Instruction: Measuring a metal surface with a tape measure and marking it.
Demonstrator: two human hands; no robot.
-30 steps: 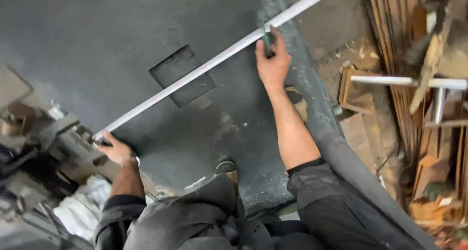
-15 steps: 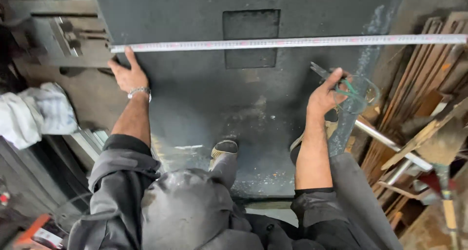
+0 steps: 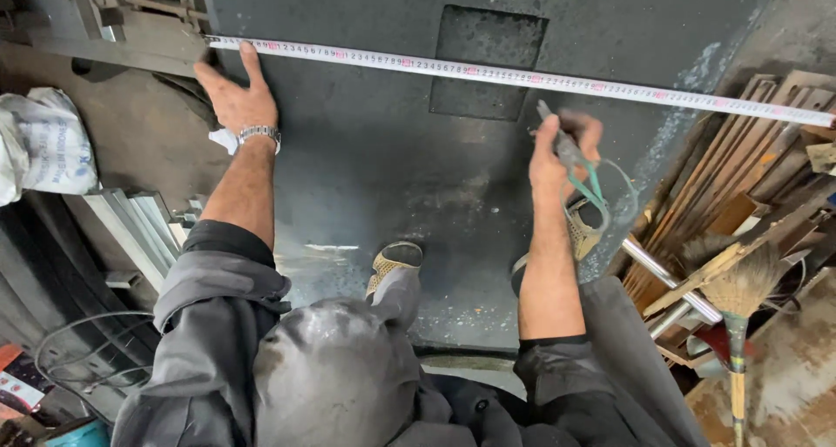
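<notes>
Head view, the only 1 I have, looking straight down past my knees. My left hand [image 3: 237, 98] is spread wide and flat, fingers splayed, pinning the near end of the long white steel measuring tape [image 3: 522, 75] against the left edge of the big dark grey steel plate [image 3: 366, 177]. The tape runs across the whole plate, over the darker square patch [image 3: 488, 59], and on past the right edge toward the stacked timber strips [image 3: 749, 159].

My right hand [image 3: 562, 155] is curled closed around a slim dark marking tool with a green cord [image 3: 585, 172] looping off it; the tip sits just below the tape, not quite on it. The hand is blurred, so I can't tell exactly how tight the grip is.

Risks as I judge them: only my spread left hand holds the tape, so any lift of the palm could let it slide or spring back. The far end looks unsupported beyond the plate, and sag there would throw off the reading. The green cord could snag my wrist.

Room: open plate ahead of both hands. On the left the plate stops right at my fingers, with metal framing [image 3: 113, 20] beyond. On the right, timber, a chrome tube [image 3: 662, 277] and a broom [image 3: 731, 290] crowd close to my elbow.
</notes>
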